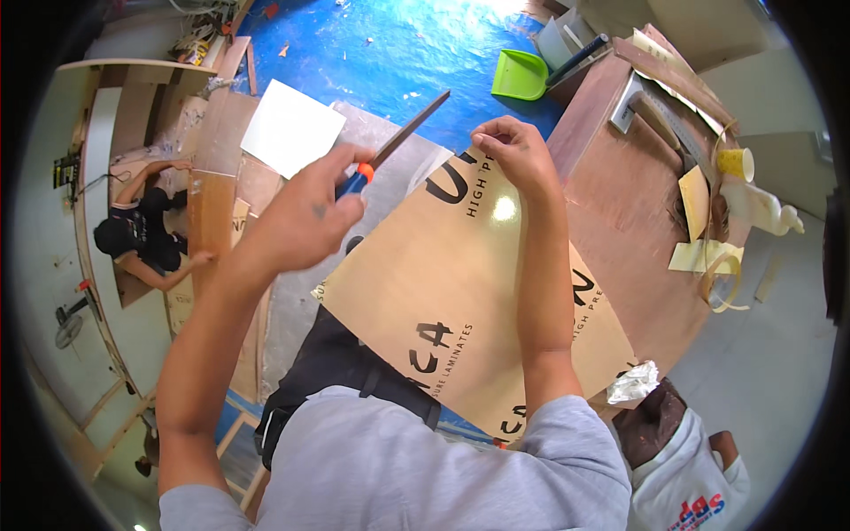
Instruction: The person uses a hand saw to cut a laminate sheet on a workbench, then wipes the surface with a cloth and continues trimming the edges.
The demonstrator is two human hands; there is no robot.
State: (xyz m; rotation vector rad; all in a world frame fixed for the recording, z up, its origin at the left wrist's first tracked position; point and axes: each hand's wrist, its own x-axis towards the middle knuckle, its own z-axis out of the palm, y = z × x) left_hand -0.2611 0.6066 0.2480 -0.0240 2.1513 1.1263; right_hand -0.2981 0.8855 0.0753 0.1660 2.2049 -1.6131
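My left hand (305,208) is closed around the blue and orange handle (355,181) of a flat file. Its dark narrow blade (412,128) points up and to the right, in the air beyond the sheet's far left edge. A large tan laminate sheet (443,283), glossy and printed with dark lettering, lies tilted across my front and lap. At its far corner my right hand (518,155) is closed, thumb and fingers pinched at the edge; the fingers partly hide that corner. My right forearm crosses above the sheet. The file blade and the sheet are apart.
Blue sheeting (372,44) covers the floor ahead, with a green dustpan (521,75). A white square panel (290,128) lies ahead left. Right stands a wooden box (629,203) bearing offcuts and a yellow roll (735,163). Crumpled foil (633,382) sits nearby. A co-worker (142,230) crouches left.
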